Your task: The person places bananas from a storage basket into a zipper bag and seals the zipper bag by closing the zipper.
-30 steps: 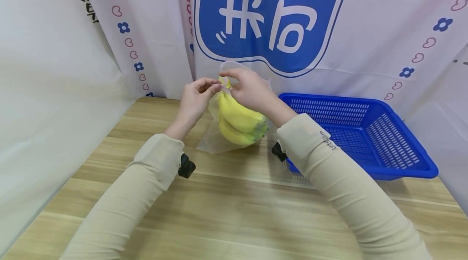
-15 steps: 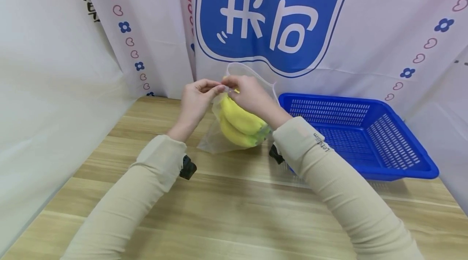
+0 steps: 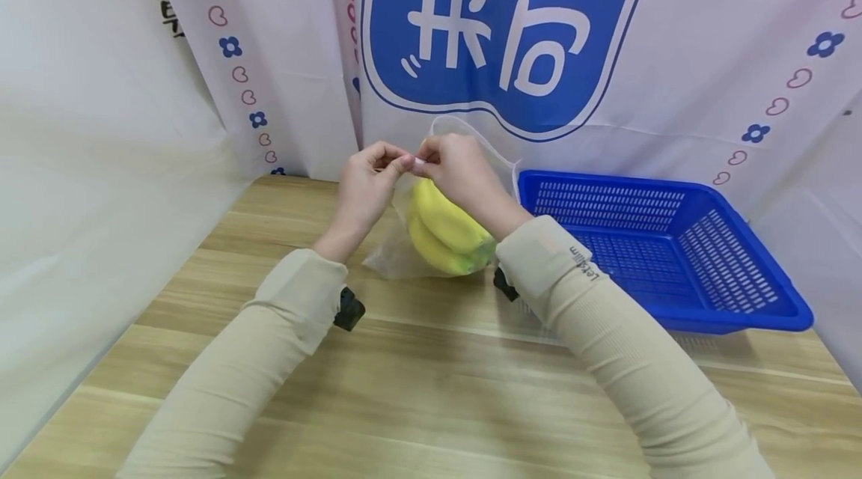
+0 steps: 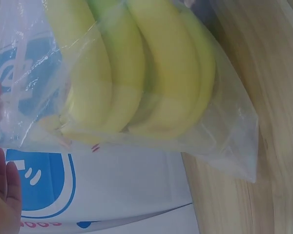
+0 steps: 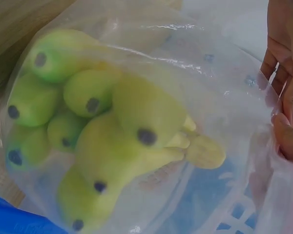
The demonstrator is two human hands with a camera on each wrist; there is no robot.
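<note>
Tabletop (image 3: 431, 389) — bananas (image 3: 444, 228) hazy inside bag (image 3: 396, 254)

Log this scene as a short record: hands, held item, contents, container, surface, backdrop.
left hand: pinching the bag's upper edge
right hand: pinching the same edge, fingertips close to the left's
held item: translucent plastic bag
contents: bunch of bananas, yellow with greenish, dark-tipped ends
container: blue perforated basket, right of the bag
surface: wood-grain table
backdrop: white curtain with a blue emblem
</note>
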